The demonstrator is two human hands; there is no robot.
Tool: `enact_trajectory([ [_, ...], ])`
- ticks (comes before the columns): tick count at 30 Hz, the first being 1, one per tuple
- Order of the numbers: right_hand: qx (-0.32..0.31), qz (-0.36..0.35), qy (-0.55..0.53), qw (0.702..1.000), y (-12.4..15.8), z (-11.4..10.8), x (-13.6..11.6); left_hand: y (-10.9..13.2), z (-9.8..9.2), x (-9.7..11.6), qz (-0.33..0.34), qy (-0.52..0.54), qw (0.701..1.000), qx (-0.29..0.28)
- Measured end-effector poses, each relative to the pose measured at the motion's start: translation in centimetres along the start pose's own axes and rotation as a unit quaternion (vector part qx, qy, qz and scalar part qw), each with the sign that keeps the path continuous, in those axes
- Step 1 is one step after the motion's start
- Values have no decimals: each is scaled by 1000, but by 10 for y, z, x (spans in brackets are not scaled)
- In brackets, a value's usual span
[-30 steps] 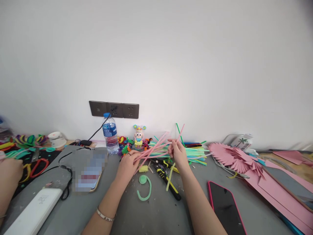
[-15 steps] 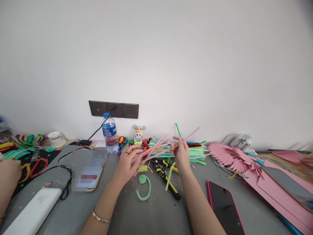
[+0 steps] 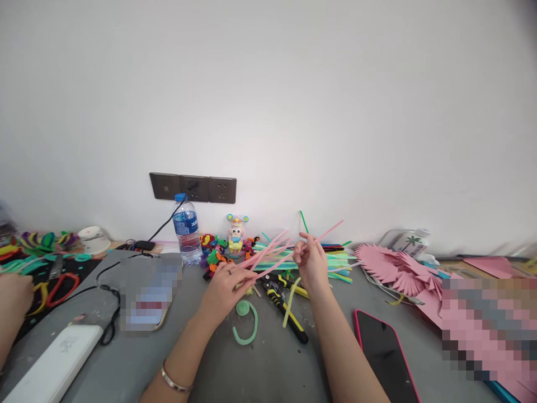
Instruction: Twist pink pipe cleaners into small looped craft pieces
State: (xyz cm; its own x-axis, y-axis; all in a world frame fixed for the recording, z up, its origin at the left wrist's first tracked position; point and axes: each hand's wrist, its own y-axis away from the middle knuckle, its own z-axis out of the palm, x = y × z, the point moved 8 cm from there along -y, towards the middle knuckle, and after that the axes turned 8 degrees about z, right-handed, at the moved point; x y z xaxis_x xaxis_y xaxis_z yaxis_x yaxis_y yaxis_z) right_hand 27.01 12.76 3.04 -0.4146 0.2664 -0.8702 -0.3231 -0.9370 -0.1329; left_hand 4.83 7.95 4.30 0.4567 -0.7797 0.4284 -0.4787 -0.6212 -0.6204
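My left hand [image 3: 224,288] is closed around the lower ends of a bundle of pink pipe cleaners [image 3: 268,254], which fan up and to the right. My right hand [image 3: 310,266] pinches a single pink pipe cleaner [image 3: 329,230] near its middle, its tip angled up to the right. Both hands hover above the grey table [image 3: 260,369]. Right below them lie yellow-and-black pliers [image 3: 285,308], a curled green pipe cleaner [image 3: 245,324] and a yellow one [image 3: 291,302]. A pile of green and mixed pipe cleaners [image 3: 331,260] lies just behind my right hand.
A water bottle [image 3: 185,229], a small toy figure [image 3: 236,234] and a wall socket strip [image 3: 193,188] stand at the back. A pink-edged phone [image 3: 384,355] lies front right, pink paper fans [image 3: 398,268] farther right. Another person's hand [image 3: 12,294] is at the left, near a white box [image 3: 54,364].
My right hand has drawn one pink pipe cleaner out of the bundle, up and to the right. My left hand shifted slightly right and lower with the bundle.
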Motion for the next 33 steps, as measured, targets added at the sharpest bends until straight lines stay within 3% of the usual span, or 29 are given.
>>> enact_trajectory([
  [4,-87,61,13,994,10,24,10,3,-9,-5,-16,21,997,77],
  [7,-217,146,26,965,28,56,29,5,-13,-9,-32,37,993,109],
  [10,-273,177,41,945,40,73,42,5,-18,-14,-61,60,987,134],
  [14,-274,186,57,942,44,79,50,10,-19,-32,-147,166,957,186],
  [18,-276,171,77,943,49,87,48,17,-5,-48,-233,358,876,223],
  [21,-287,163,86,940,55,94,46,19,0,-51,-254,422,835,245],
  [27,-325,159,94,928,61,98,44,15,4,-43,-248,502,792,243],
  [33,-346,159,113,918,64,97,38,10,2,-34,-241,540,773,229],
])
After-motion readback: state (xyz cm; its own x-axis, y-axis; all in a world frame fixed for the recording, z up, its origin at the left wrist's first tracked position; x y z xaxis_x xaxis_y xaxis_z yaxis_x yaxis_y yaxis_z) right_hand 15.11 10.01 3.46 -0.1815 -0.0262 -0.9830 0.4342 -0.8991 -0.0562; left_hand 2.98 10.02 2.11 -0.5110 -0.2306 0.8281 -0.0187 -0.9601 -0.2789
